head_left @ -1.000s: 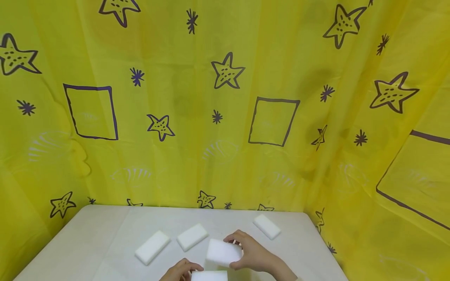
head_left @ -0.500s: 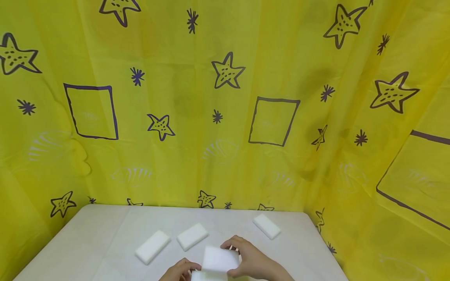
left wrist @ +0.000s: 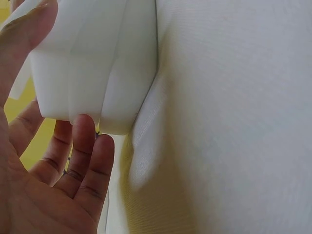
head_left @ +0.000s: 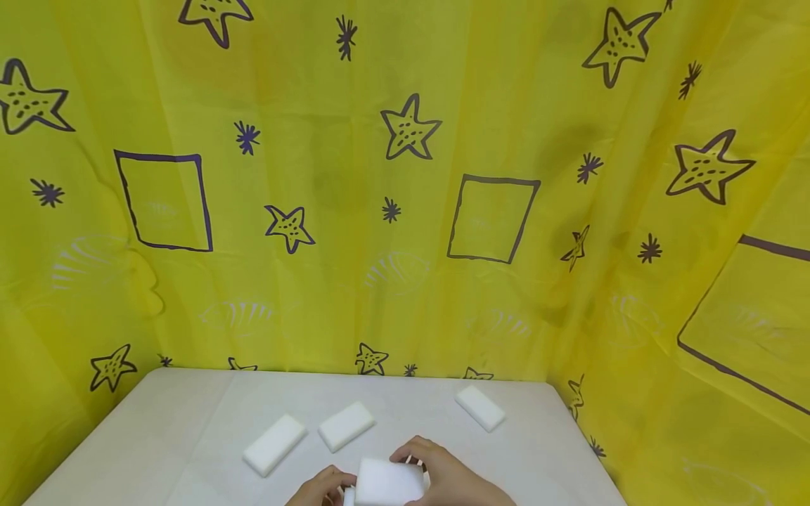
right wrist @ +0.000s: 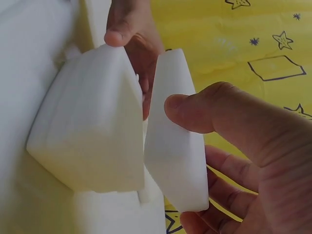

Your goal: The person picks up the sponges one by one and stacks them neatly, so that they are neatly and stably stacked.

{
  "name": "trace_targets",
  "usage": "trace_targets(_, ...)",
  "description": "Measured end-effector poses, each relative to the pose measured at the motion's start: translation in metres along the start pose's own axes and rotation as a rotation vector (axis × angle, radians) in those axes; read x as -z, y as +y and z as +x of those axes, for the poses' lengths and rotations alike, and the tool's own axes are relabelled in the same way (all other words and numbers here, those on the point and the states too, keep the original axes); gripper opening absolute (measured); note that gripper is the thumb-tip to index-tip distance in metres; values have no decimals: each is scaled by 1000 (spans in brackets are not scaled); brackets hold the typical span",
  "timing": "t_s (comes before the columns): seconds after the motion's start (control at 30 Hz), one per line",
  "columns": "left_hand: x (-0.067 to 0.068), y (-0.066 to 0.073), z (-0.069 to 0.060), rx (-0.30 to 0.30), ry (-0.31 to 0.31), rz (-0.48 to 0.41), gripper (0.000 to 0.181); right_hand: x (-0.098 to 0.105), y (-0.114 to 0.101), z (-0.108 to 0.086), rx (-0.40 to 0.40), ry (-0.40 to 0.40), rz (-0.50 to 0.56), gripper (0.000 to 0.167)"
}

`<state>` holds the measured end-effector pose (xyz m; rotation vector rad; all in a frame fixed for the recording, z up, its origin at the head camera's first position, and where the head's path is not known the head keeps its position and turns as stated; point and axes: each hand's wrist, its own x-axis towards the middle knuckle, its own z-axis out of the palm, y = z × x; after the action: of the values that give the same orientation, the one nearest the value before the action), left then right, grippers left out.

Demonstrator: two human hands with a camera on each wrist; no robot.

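Observation:
Thumb and fingertips of my right hand (head_left: 454,479) (right wrist: 263,151) pinch a white block (head_left: 387,481) (right wrist: 176,141) by its edges. Just above a stack of white blocks (right wrist: 97,122) (left wrist: 87,73) it hangs, and the right wrist view shows a narrow gap between them. My left hand (head_left: 321,488) (left wrist: 53,180) grips the stack at one end, its thumb on one side and its fingertips against the end. In the head view the held block hides most of the stack, whose corner shows beside the left fingers.
Two white blocks (head_left: 275,445) (head_left: 346,426) lie on the pale table (head_left: 183,422) left of the hands. Another block (head_left: 480,407) rests at the back right. A yellow curtain (head_left: 342,295) with dark star drawings hangs behind the table and along its sides.
My right hand has carried its block nearer the table's front and slightly left, over the stack, which it now mostly covers in the head view. My left hand has shifted only slightly left.

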<state>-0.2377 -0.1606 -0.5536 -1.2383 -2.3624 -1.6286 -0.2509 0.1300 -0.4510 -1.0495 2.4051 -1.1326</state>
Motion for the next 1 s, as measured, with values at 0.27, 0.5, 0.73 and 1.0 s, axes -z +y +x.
trace_targets(0.27,-1,2,-1,35,15,7,38,-5,1,3,10,-37,25,52)
trace_targets(0.5,-1,7,0,127,14,-5,40,-9,1,5,55,-60,0,48)
trace_targets(0.73,-2,8,0,127,20,11,41,-14,4,6,75,-72,17,48)
trace_targets(1.0,-2,7,0,145,27,12,44,-17,3,5,138,-65,-8,49)
